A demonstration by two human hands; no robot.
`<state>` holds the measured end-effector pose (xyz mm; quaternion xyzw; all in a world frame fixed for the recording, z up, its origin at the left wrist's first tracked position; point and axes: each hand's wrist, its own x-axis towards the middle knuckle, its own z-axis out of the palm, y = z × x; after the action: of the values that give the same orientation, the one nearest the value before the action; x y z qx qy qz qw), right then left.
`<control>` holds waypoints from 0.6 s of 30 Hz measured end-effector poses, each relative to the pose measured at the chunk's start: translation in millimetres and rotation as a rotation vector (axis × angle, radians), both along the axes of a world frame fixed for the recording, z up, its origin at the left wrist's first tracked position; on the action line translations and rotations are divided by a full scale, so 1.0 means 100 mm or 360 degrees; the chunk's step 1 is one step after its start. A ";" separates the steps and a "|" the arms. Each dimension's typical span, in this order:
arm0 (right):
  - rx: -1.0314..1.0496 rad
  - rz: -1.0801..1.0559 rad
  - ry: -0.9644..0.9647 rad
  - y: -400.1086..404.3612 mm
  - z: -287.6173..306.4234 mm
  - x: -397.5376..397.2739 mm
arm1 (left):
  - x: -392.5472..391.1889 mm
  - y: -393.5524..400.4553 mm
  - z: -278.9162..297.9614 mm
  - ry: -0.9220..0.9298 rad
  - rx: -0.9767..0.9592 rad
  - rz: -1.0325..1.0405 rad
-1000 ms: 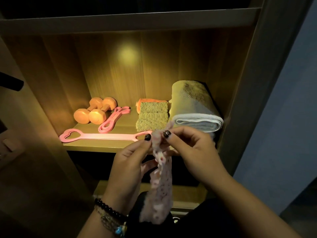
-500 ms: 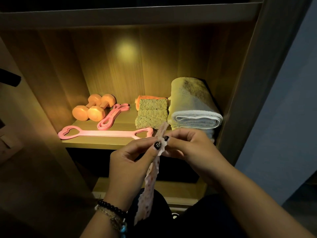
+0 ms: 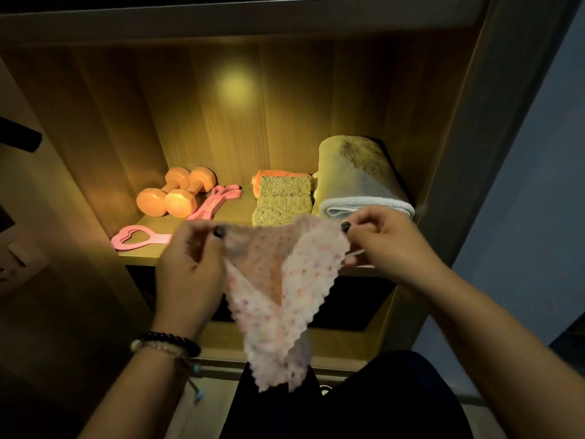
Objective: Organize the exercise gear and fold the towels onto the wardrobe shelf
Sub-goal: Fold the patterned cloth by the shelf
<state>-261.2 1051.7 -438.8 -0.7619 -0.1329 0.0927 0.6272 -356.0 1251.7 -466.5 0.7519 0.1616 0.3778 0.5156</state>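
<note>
On the shelf (image 3: 190, 248), dumbbells (image 3: 175, 196) sat left, a band (image 3: 218, 201) beside them, stacked towels (image 3: 283, 202) centre, a rolled towel (image 3: 361, 182) right.

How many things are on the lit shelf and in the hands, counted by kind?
Dumbbells: 2
Pink resistance bands: 2
Folded towels on the shelf: 3
Spotted cloth pinched by both hands: 1
Total: 8

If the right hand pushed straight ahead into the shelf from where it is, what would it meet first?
Most likely the rolled white towel directly beyond the right hand, which pinches the dotted cloth. Depth is unclear.
</note>
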 end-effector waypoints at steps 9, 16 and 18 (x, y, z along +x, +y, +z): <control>-0.0417 0.0456 -0.0649 0.24 0.09 -0.13 | 0.07 0.01 0.24 -0.0346 0.0748 -0.0271; 0.0121 0.0727 -0.0400 0.46 0.00 -0.27 | -0.06 -0.02 0.16 -0.0488 0.0485 -0.0235; 0.0174 0.0599 -0.0363 0.45 -0.01 -0.21 | -0.12 0.03 0.09 -0.0400 0.0377 -0.0224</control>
<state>-282.0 1096.7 -439.6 -0.6940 -0.3475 0.1139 0.6201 -367.5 1254.7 -457.4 0.7636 -0.0025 0.4482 0.4648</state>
